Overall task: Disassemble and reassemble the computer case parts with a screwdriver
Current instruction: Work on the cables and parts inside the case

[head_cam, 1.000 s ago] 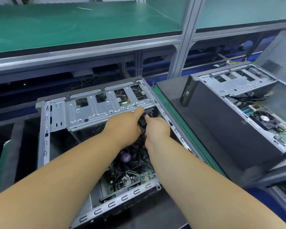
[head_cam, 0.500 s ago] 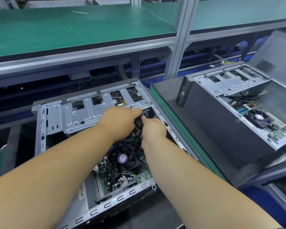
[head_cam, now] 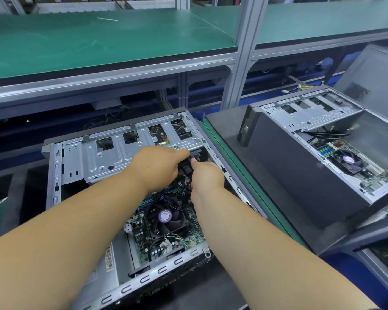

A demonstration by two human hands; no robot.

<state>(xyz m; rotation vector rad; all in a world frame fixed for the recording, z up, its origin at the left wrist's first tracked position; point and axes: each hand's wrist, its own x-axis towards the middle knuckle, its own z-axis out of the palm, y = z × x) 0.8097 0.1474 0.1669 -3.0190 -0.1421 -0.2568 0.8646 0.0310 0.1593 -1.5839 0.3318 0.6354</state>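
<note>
Open computer case (head_cam: 72, 162) is being carried on the dark lower table (head_cam: 211, 294); a second open case (head_cam: 300, 157) is being carried on the green-edged grey table (head_cam: 224, 117) beside it.

My open computer case (head_cam: 61, 166) lies on its side, its bare steel drive cage (head_cam: 112, 153) along the far edge. Nearer me than the cage sits the green motherboard (head_cam: 141, 233) with a black purple-labelled fan (head_cam: 165, 217). Black cables (head_cam: 184, 175) bunch just beside the cage.
</note>
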